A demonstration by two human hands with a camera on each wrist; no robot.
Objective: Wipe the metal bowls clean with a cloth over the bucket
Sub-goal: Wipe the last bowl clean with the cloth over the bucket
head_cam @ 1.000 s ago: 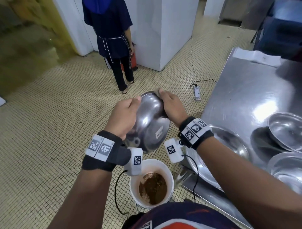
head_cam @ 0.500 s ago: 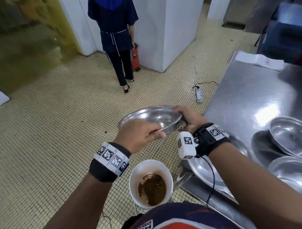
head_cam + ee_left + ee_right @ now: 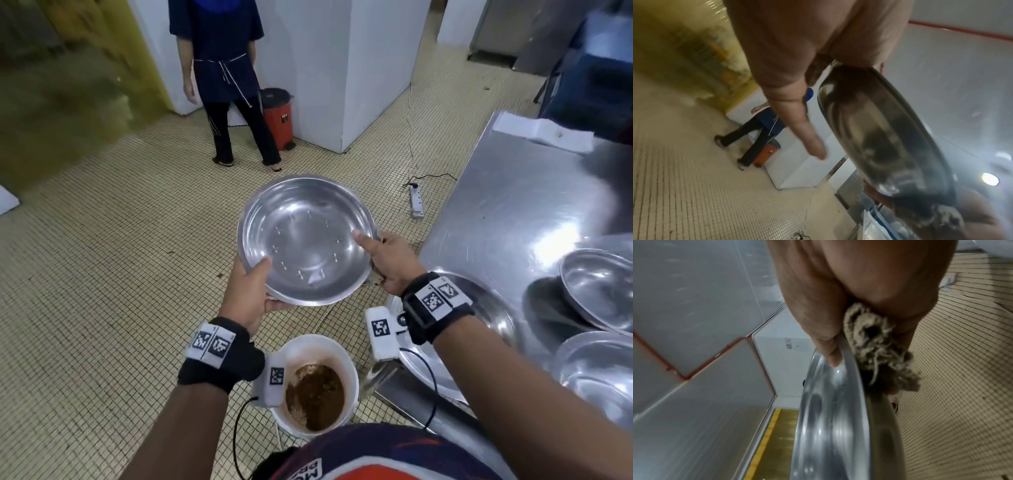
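A shiny metal bowl [image 3: 305,240] is held up with its clean inside facing me, above and beyond the white bucket [image 3: 317,378] of brown waste. My left hand [image 3: 255,287] grips its near-left rim, thumb inside. My right hand [image 3: 383,257] pinches the right rim, thumb inside, with a frayed brown cloth [image 3: 877,352] bunched between its fingers and the bowl's [image 3: 836,426] outer wall. In the left wrist view the bowl [image 3: 885,133] shows edge-on beside an outstretched finger.
A steel table [image 3: 520,205] stands at the right with a large tray [image 3: 493,315] and more metal bowls [image 3: 596,291]. A person in a dark apron [image 3: 222,78] stands ahead near a red bin [image 3: 279,114]. A power strip [image 3: 416,202] lies on the tiled floor.
The bowl has turned from bottom-up, through level, to its inside facing me, and it has risen away from the bucket. Both hands kept hold of its rim.
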